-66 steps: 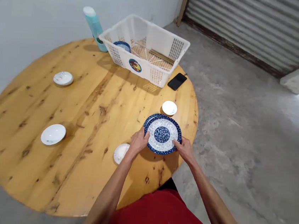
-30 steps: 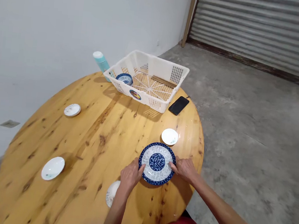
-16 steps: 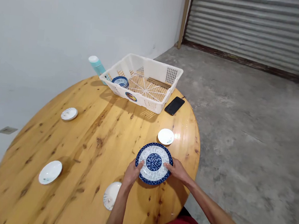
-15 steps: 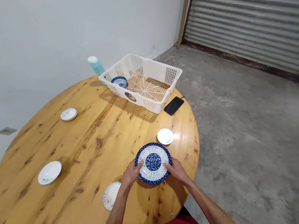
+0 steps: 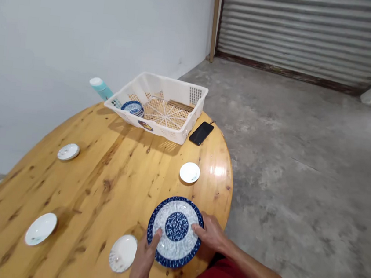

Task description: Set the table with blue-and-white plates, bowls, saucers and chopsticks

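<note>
Between my two hands is a round plate (image 5: 174,249) with a dark blue rim, a pale patterned ring and a blue centre. My left hand (image 5: 145,254) grips its left edge, thumb on top. On the right edge my right hand (image 5: 211,233) is closed the same way, its thumb lying over the pale ring. Fingers beneath the plate are hidden. A small white dish (image 5: 123,253) lies on the table just left of my left hand. Beyond the plate sits another small white dish (image 5: 189,172).
A white plastic basket (image 5: 169,133) at the back holds blue-patterned bowls (image 5: 133,108) and chopsticks (image 5: 180,105). Beside it are a phone (image 5: 201,133) and a turquoise bottle (image 5: 101,88). White dishes (image 5: 68,152) and a white bowl (image 5: 41,229) stand left on the round wooden table (image 5: 112,206).
Both hands have brought the plate nearer to my body, and it looks larger. The view has shifted, so the table and basket appear further left.
</note>
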Motion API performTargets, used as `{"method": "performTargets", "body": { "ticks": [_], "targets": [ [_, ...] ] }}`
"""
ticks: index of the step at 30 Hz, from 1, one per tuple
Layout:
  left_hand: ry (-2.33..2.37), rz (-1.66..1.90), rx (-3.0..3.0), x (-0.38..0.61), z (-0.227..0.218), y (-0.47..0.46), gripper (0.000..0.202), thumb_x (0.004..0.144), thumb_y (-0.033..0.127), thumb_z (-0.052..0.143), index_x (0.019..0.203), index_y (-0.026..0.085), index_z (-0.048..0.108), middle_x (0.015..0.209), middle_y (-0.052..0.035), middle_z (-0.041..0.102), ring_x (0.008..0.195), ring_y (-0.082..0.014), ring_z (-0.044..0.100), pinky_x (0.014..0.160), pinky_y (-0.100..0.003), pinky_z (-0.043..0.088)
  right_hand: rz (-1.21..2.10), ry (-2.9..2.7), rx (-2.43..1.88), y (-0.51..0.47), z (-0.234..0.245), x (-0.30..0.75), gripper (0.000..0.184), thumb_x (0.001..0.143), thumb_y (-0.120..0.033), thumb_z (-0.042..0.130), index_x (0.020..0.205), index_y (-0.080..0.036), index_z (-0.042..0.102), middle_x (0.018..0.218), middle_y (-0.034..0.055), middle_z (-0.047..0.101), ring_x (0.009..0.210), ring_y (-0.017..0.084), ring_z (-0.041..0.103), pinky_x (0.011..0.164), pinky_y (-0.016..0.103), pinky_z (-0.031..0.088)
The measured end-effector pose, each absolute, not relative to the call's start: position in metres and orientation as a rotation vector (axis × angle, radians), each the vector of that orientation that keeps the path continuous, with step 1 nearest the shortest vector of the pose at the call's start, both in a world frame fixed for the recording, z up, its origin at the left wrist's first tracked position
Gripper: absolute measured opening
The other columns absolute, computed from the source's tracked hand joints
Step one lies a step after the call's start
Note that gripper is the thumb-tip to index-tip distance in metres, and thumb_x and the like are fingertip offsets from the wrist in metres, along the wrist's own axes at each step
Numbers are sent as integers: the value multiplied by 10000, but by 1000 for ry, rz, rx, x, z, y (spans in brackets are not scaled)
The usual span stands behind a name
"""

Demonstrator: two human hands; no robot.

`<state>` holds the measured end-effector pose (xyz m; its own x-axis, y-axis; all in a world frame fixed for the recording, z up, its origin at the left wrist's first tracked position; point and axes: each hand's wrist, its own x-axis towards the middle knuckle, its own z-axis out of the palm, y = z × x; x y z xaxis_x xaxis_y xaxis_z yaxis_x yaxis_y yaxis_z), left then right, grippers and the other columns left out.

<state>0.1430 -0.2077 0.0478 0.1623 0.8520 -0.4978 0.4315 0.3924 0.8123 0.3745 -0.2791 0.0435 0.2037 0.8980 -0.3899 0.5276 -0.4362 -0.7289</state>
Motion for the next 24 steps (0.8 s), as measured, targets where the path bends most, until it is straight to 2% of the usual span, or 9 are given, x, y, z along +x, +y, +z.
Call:
{"method": "performTargets", "body": {
  "ticks": [6,12,17,24],
  "targets": [
    [1490,480,1224,153,53,-233,713,790,716,591,1173,121,670,1243,-157,701,1270,-352,588,1073,-428,481,1115,-1367,-2023,-297,59,388,238,840,-357,507,871,-148,616,873,101,704,789,232,627,683,289,379],
    [1362,490,1353,160,75,-247,631,770,694,615,1013,120,708,1030,-164,753,1070,-359,673,950,-431,541,1039,-1240,-1985,-332,59,385,264,831,-379,506,869,-144,620,849,81,690,777,220,616,682,276,416],
    [1320,505,1459,154,82,-257,576,819,658,572,1016,131,693,1080,-158,737,1043,-342,669,947,-453,525,979,-1140,-1921,-358,53,372,316,815,-462,497,820,-164,599,779,51,660,721,205,590,646,273,404],
    [1392,557,1505,162,93,-267,567,818,673,541,968,154,712,959,-122,755,963,-340,687,866,-438,552,979,-1153,-1817,-355,70,385,298,791,-466,498,762,-178,570,730,30,641,692,192,577,614,266,375]
  ]
}}
